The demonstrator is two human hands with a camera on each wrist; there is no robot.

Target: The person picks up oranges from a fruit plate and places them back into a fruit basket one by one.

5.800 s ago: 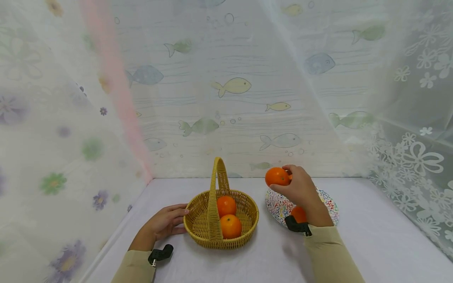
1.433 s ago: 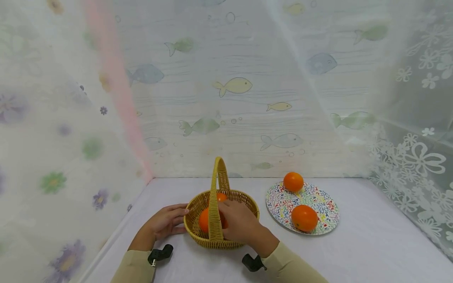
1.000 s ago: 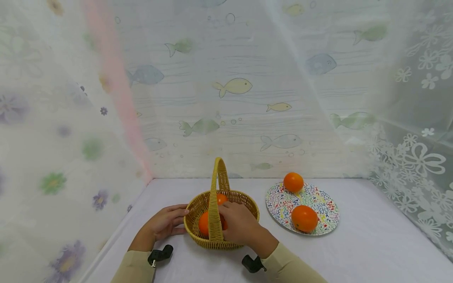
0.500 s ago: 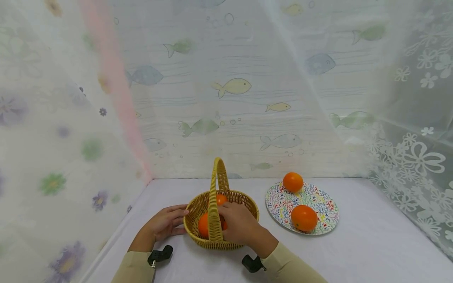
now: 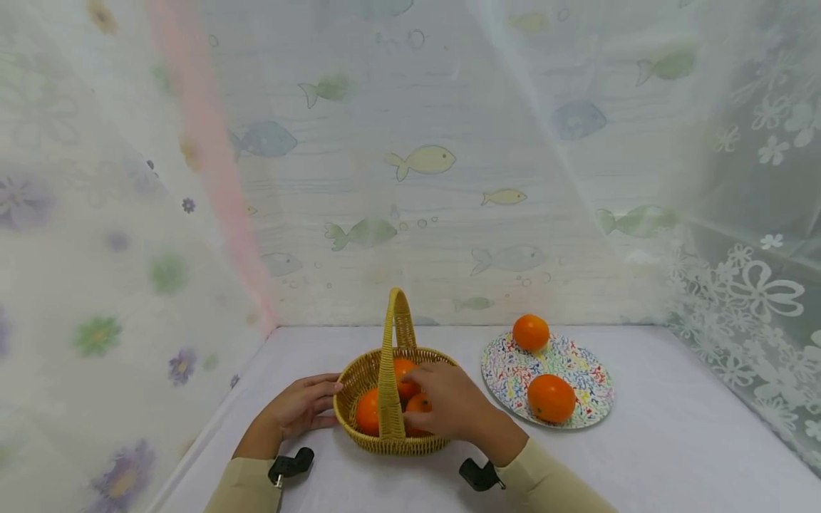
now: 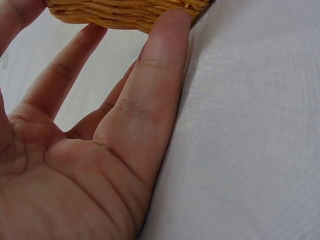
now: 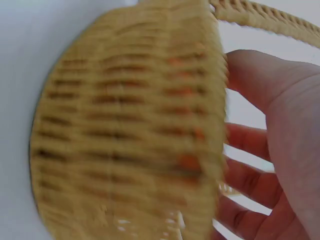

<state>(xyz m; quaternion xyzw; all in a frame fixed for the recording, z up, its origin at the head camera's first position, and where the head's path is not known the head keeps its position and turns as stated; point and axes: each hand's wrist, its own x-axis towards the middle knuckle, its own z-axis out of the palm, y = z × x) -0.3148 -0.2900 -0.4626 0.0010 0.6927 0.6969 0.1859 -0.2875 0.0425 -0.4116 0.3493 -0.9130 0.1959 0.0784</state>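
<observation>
A yellow wicker basket (image 5: 359,377) with a tall arched handle stands in the middle of the table, holding a left orange (image 5: 368,411), a back orange (image 5: 405,376) and a right orange (image 5: 420,405). My left hand (image 5: 301,407) rests its fingertips against the basket's left side; in the left wrist view, loosely extended fingers (image 6: 150,90) meet the woven wall. Over the basket's right rim reaches my right hand (image 5: 452,402), thumb and fingers spread apart around the right orange, which it partly covers. The right wrist view, blurred, shows relaxed fingers beyond the rim.
To the right lies a round plate (image 5: 507,374) with a multicoloured pattern, bearing a far orange (image 5: 530,333) and a near orange (image 5: 551,399). A white cloth (image 5: 667,434) covers the table. Sheer printed curtains (image 5: 449,235) hang behind and at both sides.
Earlier my right hand held an orange above the plate, then lowered into the basket. Now it has loosened and drawn slightly right, uncovering more of the right orange. The left hand stays put.
</observation>
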